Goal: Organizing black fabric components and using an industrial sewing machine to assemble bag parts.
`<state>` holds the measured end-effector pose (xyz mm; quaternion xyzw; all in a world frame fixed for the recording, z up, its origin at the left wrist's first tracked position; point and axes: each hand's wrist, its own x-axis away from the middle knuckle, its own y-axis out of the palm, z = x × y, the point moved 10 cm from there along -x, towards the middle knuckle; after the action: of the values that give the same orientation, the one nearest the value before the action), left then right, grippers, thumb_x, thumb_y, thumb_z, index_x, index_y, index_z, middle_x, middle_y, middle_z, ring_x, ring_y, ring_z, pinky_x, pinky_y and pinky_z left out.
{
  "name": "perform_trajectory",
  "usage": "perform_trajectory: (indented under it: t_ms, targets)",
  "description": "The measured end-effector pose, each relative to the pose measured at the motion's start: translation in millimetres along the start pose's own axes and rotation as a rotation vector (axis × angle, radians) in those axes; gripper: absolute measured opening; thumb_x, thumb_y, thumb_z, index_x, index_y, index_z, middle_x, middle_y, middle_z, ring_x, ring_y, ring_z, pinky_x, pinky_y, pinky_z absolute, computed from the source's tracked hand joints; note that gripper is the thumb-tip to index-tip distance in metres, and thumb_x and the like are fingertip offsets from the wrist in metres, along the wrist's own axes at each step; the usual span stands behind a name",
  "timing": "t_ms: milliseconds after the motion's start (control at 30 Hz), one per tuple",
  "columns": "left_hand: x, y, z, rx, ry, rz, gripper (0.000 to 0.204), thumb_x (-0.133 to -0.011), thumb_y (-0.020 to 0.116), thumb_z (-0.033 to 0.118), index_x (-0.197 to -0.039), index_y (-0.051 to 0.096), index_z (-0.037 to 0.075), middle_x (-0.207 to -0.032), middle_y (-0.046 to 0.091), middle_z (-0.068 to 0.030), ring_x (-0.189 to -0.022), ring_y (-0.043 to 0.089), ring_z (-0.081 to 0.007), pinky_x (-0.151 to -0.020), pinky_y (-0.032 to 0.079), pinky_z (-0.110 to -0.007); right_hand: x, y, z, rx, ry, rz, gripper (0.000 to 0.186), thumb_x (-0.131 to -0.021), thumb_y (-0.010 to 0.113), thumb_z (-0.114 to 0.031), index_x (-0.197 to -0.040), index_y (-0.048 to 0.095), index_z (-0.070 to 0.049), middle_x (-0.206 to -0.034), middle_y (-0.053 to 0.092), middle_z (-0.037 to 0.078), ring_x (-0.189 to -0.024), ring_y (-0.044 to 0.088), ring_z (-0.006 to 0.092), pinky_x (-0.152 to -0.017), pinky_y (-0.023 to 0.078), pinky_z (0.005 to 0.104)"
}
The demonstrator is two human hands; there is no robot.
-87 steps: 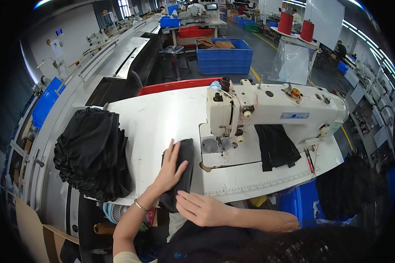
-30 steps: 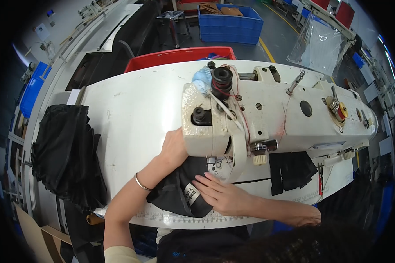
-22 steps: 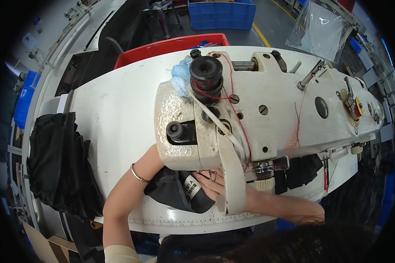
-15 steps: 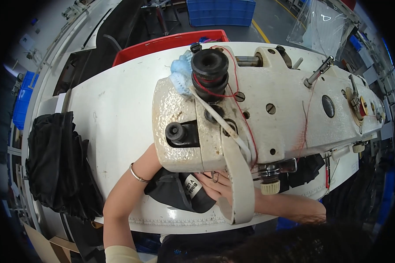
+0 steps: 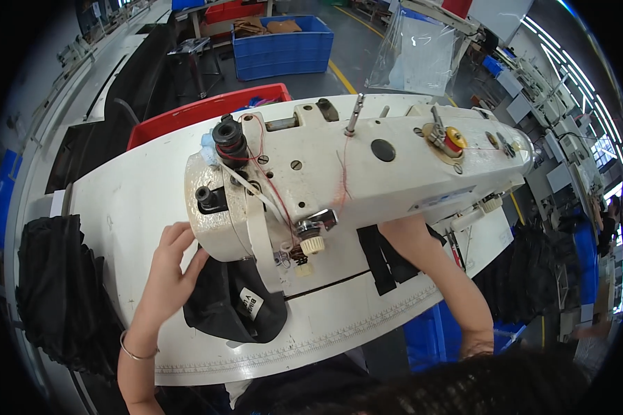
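Observation:
A white sewing machine (image 5: 408, 166) stands across the middle of the white table (image 5: 118, 194). My left hand (image 5: 174, 266) is left of the machine's head, fingers apart and curved beside it, thumb near a black fabric piece (image 5: 221, 308) with a white label. That piece lies at the needle end, partly under the head. My right hand (image 5: 408, 242) reaches beneath the machine arm over black fabric strips (image 5: 379, 266); its fingers are hidden. A heap of black fabric (image 5: 59, 290) lies at the table's left side.
Behind the table are a red bin (image 5: 159, 121) and a blue crate (image 5: 280, 55) with brown pieces. Scissors (image 5: 454, 249) with red handles lie right of the strips. A blue bin (image 5: 422, 335) and dark fabric (image 5: 512, 277) sit low at the right.
My right hand has left the labelled piece and moved right, under the machine arm. My left hand has come into view from behind the head. The view has shifted, showing more room at the right.

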<state>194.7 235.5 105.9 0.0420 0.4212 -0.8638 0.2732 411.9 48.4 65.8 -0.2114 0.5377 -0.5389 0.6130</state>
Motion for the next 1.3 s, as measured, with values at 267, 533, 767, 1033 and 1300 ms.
perform_trajectory:
  t_ms: [267,533,767,1033,1300]
  targets:
    - [37.0,69.0,122.1,0.148,0.359,-0.349,0.025,-0.078,0.063,0.002,-0.102,0.06,-0.002,-0.097,0.057,-0.013,-0.088,0.054,-0.0276,-0.074,0.048,-0.034,-2.1,46.3,38.2,-0.474,0.18,0.13,0.046,-0.084,0.051,-0.016,-0.127,0.042,-0.001,-0.131,0.039,0.021,-0.123,0.034,0.0389,-0.103,0.022,0.0504]
    - [-67.2,238.5,117.3,-0.025,0.28,-0.258,0.042,-0.088,0.047,0.009,-0.126,0.039,-0.006,-0.123,0.046,-0.0251,-0.117,0.042,-0.0382,-0.099,0.035,-0.042,14.6,20.9,40.8,-0.07,0.147,0.14,0.043,-0.074,0.056,-0.011,-0.116,0.05,-0.002,-0.102,0.055,0.016,-0.09,0.056,0.0325,-0.077,0.045,0.0452]
    - [-108.5,258.6,82.4,-0.012,0.089,-0.319,0.037,-0.094,0.043,0.026,-0.119,0.048,-0.001,-0.121,0.05,-0.0222,-0.113,0.046,-0.0375,-0.094,0.038,-0.043,105.6,-147.3,59.1,-1.062,0.548,-0.033,0.038,-0.081,0.055,0.004,-0.119,0.054,0.001,-0.09,0.057,0.01,-0.066,0.055,0.0135,-0.059,0.045,0.0241]
    - [25.9,192.5,187.1,0.741,0.218,-0.875,0.034,-0.092,0.053,0.029,-0.105,0.061,-0.001,-0.101,0.062,-0.0143,-0.098,0.058,-0.021,-0.086,0.043,-0.032,142.6,-128.4,-30.8,-2.078,0.668,-0.54,0.034,-0.087,0.057,-0.001,-0.121,0.052,-0.001,-0.094,0.055,0.003,-0.075,0.05,0.0062,-0.064,0.041,0.02]
    - [113.2,82.4,131.2,0.529,-0.078,-0.613,0.017,-0.083,0.064,0.007,-0.098,0.062,0.001,-0.096,0.062,-0.0064,-0.08,0.057,-0.0101,-0.073,0.045,-0.024,136.3,-114.4,-117.3,-2.061,0.404,-0.572,0.043,-0.088,0.057,-0.004,-0.128,0.044,-0.004,-0.09,0.054,0.001,-0.082,0.05,0.0065,-0.075,0.042,0.0222]
